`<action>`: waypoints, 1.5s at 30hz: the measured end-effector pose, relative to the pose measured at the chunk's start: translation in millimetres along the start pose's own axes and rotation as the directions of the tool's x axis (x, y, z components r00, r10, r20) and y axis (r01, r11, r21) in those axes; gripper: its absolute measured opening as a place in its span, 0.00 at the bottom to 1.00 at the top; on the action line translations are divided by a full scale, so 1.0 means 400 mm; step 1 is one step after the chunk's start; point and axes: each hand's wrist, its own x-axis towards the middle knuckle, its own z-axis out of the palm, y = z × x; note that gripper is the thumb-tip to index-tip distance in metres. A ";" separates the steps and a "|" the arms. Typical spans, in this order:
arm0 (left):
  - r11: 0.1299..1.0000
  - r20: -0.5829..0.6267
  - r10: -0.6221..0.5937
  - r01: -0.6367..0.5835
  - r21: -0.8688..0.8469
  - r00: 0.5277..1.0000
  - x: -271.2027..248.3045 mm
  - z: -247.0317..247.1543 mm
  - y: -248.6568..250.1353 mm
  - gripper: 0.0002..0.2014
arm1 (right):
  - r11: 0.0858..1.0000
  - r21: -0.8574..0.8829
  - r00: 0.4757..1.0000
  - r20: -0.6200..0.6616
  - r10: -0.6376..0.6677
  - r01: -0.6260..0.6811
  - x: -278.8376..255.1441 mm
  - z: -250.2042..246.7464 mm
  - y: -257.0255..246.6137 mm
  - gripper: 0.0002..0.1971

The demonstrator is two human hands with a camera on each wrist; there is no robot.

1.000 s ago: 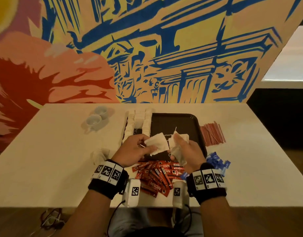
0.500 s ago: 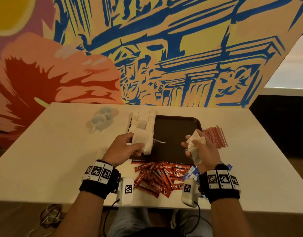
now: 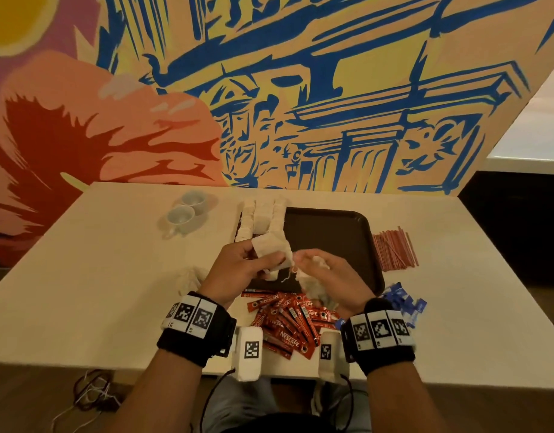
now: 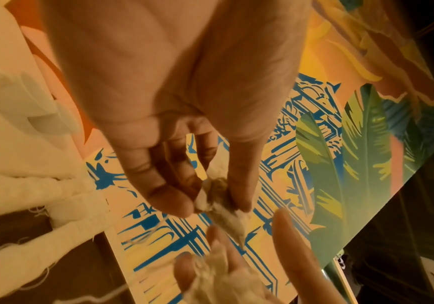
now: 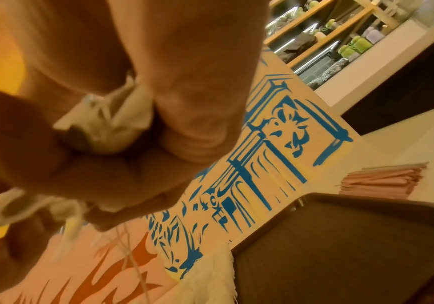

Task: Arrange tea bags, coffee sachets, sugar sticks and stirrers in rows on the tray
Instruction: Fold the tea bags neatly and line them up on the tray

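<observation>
Head view: the left hand [image 3: 238, 270] pinches one tea bag [image 3: 271, 253] over the near left part of the dark tray [image 3: 332, 242], while the right hand [image 3: 328, 282] is curled round a bunch of tea bags [image 3: 313, 292] just beside it. Rows of tea bags [image 3: 263, 220] lie along the tray's left edge; coffee sachets [image 3: 288, 320] sit at the table's near edge, red stirrers [image 3: 394, 251] right of the tray, blue sugar sticks [image 3: 403, 303] nearer.

Left wrist view: thumb and fingertips [image 4: 177, 203] nip the bag's corner, its string loose.

Right wrist view: the fist encloses crumpled bags, strings [image 5: 130, 257] dangling.

To do this well, I judge, draw one bag free without snagging strings, then lay it flat, square to the last row.
</observation>
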 end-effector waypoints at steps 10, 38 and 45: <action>0.999 0.077 -0.026 0.028 -0.028 0.997 0.012 0.004 0.001 0.18 | 0.957 -0.233 0.983 0.091 -0.157 0.174 0.010 0.034 -0.008 0.14; 0.756 0.435 -0.156 -0.177 0.631 0.887 0.163 -0.071 0.118 0.11 | 0.964 -0.245 0.993 0.072 -0.091 0.106 0.083 -0.012 0.015 0.15; 0.599 0.313 -0.054 -0.220 0.770 0.948 0.308 -0.162 0.113 0.10 | 0.954 -0.299 0.972 -0.227 -0.062 -0.009 0.132 -0.070 0.050 0.05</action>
